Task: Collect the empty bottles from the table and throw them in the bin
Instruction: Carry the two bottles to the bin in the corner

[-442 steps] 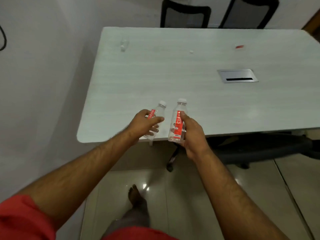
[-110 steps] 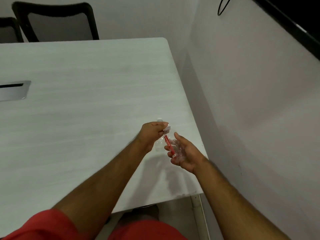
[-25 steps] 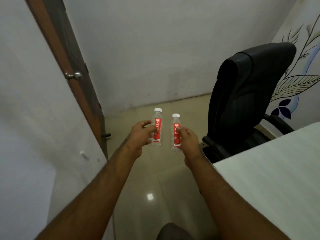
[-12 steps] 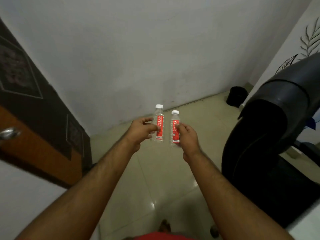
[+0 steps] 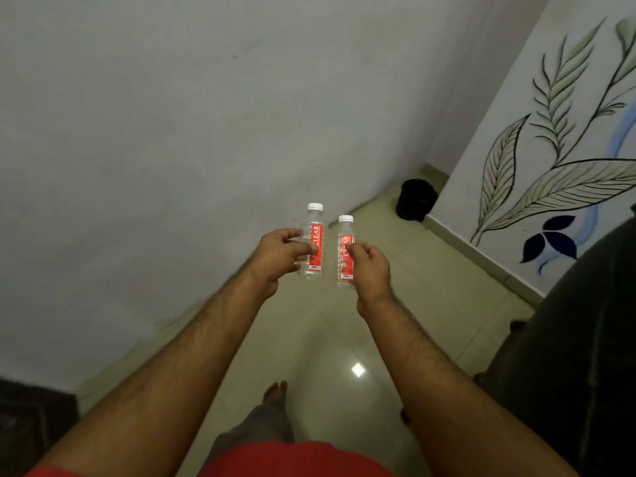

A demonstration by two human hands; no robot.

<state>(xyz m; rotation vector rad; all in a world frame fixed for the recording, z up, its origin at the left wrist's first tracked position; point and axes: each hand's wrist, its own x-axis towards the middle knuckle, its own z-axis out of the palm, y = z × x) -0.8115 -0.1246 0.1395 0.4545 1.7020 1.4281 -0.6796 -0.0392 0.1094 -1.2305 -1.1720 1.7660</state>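
Carrying both empty bottles toward the bin [image 5: 415, 200], judging by the layout: collecting looks done, dropping not yet begun. Left hand [image 5: 277, 258] closing around the left bottle [image 5: 312, 242] at mid-label, thumb across the front, fingers wrapped behind; bottle upright, white cap at twelve o'clock above the knuckles. Right hand [image 5: 368, 268] pinching the right bottle [image 5: 345, 251] likewise, fingertips on the red label, bottle upright and just beside its twin, not touching. Bin sitting dark in the floor corner at about one o'clock from the hands, well apart. Next calling for stepping closer along the tiled floor [image 5: 344, 339], clearing the black chair [image 5: 568, 356] at three o'clock, then releasing over the opening.
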